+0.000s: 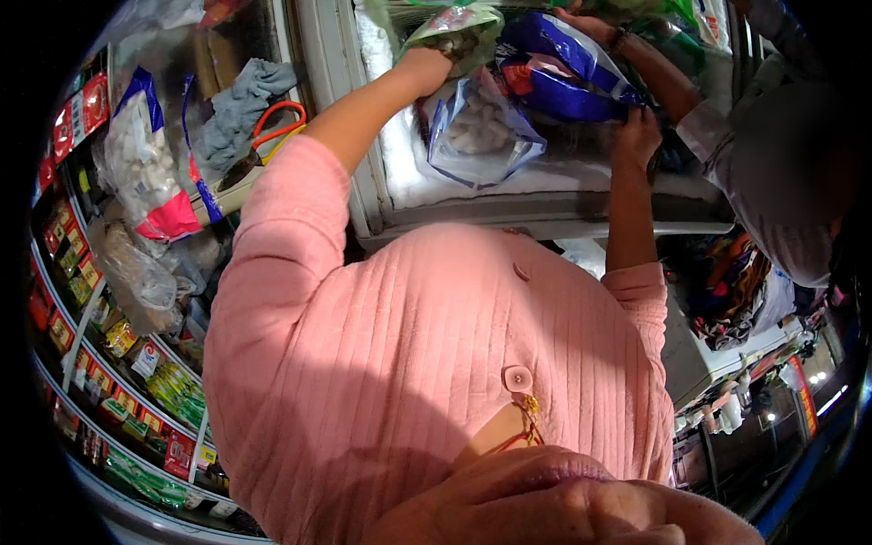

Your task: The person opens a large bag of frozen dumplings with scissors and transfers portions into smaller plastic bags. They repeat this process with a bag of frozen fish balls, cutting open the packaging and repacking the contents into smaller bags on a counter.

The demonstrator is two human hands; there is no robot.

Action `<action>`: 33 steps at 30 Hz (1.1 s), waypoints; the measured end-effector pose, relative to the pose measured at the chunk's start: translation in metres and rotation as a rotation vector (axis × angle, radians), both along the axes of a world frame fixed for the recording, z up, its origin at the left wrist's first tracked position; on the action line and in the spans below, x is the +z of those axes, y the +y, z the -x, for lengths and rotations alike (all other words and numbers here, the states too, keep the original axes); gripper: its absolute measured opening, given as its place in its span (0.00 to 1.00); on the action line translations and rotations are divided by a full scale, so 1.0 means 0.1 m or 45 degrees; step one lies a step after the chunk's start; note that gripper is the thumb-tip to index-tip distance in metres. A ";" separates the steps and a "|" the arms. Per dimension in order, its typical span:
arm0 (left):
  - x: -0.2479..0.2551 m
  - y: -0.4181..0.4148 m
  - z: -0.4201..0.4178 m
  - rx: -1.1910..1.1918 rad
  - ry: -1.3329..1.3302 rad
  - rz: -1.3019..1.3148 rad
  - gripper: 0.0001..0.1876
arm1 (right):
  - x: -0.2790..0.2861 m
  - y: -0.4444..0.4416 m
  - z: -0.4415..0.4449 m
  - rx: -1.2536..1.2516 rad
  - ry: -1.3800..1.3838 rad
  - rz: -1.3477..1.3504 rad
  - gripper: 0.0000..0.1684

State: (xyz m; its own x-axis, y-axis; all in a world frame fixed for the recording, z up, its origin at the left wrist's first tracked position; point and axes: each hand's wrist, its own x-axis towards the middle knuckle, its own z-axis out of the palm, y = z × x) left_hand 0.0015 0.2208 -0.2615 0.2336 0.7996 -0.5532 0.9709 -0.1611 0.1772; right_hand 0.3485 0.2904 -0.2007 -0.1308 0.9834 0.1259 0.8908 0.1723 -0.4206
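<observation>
My left hand (426, 70) reaches into the mouth of a green plastic bag (470, 30) at the top; its fingers are hidden among small pale-brown pieces. My right hand (639, 136) pinches the lower right edge of a blue plastic bag (565, 68). A co-worker's hand (591, 26) is at the upper edge of that same blue bag. Between my hands, an open clear bag with blue edges (480, 129) holds whitish elongated pieces. The bags are in a frosted chest freezer (409, 184).
At left lie orange-handled scissors (262, 136), a grey cloth (245, 99) and a bag of white pieces (146, 157). Shelves of packets (122, 409) curve below them. A co-worker (770, 204) leans in from the right, near a pile of fabric (739, 293).
</observation>
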 end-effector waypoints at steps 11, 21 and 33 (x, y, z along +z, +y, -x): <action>0.35 -0.18 -0.03 0.003 0.136 -0.009 0.11 | -0.72 0.37 0.05 -0.147 0.497 0.385 0.15; 0.77 0.40 -0.54 0.628 -0.659 -0.395 0.16 | -0.06 0.22 0.22 -0.107 0.594 0.402 0.27; 0.50 0.43 -0.56 0.925 -0.447 -0.292 0.16 | -0.19 0.43 0.19 -0.103 0.512 0.122 0.11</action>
